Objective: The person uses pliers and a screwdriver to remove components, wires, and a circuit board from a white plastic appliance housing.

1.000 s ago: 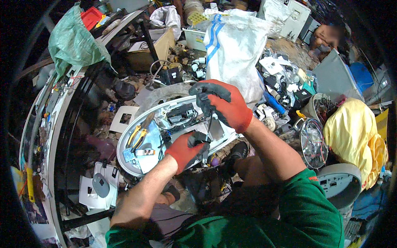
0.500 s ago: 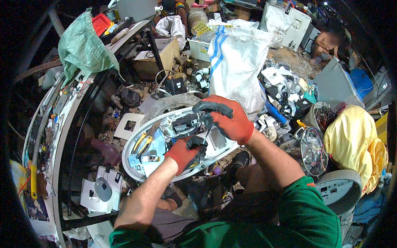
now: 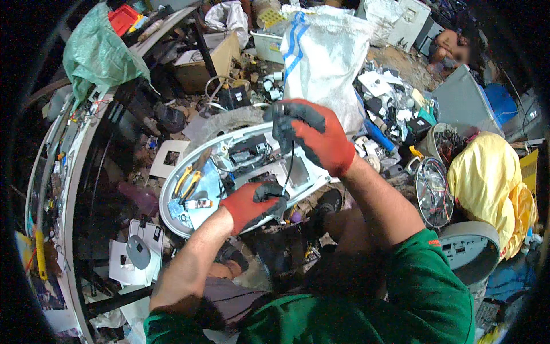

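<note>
A thin black cable (image 3: pixel 293 162) runs taut between my two hands above a white oval shell (image 3: pixel 164 213). My left hand (image 3: pixel 255 205), in a red and black glove, is closed on the cable's lower end over the shell's near rim. Gloved alike, my right hand (image 3: pixel 317 136) grips the upper end; a dark piece at its fingertips is too unclear to name. Inside the shell lie black electronic parts (image 3: pixel 247 150), yellow-handled pliers (image 3: pixel 191 182), a small orange and white box (image 3: pixel 199 203) and a light-blue sheet (image 3: pixel 209 180).
A tall white sack (image 3: pixel 326 63) stands beyond the shell. Loose electronic scrap (image 3: pixel 389 97) covers the ground to its right. On the left runs a bench edge (image 3: pixel 77 189) with a green sack (image 3: pixel 100 54). At right are a yellow sack (image 3: pixel 481 183) and another person (image 3: pixel 447 49).
My right hand has risen slightly, and more of the cable shows between the hands. The view has shifted a little, with the scene moving up and left.
</note>
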{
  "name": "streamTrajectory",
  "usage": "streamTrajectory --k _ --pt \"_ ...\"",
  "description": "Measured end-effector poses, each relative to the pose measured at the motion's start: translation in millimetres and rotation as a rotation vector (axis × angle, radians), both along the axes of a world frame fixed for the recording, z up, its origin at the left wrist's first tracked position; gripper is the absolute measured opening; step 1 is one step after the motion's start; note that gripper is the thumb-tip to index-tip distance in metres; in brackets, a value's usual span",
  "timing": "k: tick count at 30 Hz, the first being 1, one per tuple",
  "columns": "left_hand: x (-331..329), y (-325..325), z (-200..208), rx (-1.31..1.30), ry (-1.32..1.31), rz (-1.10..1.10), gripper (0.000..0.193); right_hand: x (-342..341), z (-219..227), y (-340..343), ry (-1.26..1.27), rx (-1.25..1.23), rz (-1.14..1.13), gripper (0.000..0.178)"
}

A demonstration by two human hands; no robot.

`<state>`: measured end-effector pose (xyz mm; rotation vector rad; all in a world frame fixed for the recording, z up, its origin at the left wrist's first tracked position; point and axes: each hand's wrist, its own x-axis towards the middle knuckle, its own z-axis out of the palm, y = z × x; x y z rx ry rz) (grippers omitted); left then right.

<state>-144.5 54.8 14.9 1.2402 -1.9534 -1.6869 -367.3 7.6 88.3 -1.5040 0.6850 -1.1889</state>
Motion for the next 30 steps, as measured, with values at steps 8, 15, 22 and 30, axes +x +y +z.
streamTrajectory --k 8,15,22,30 --pt "-2.0 9.9 34.2 0.577 0.560 -0.020 0.037 -11.5 -34.7 -42.5 -0.241 0.252 -0.205 0.021" --pt "1.9 17.5 25.3 0.657 0.803 0.019 0.035 -8.3 -38.7 -46.2 -0.194 0.349 -0.218 0.023" --pt "-1.7 18.9 29.2 0.707 0.692 0.117 0.032 -13.4 -42.6 -47.3 -0.266 0.325 -0.245 0.022" --pt "7.9 12.0 17.3 0.126 0.206 0.072 0.021 -13.3 -42.8 -58.7 -0.306 0.252 -0.203 0.024"
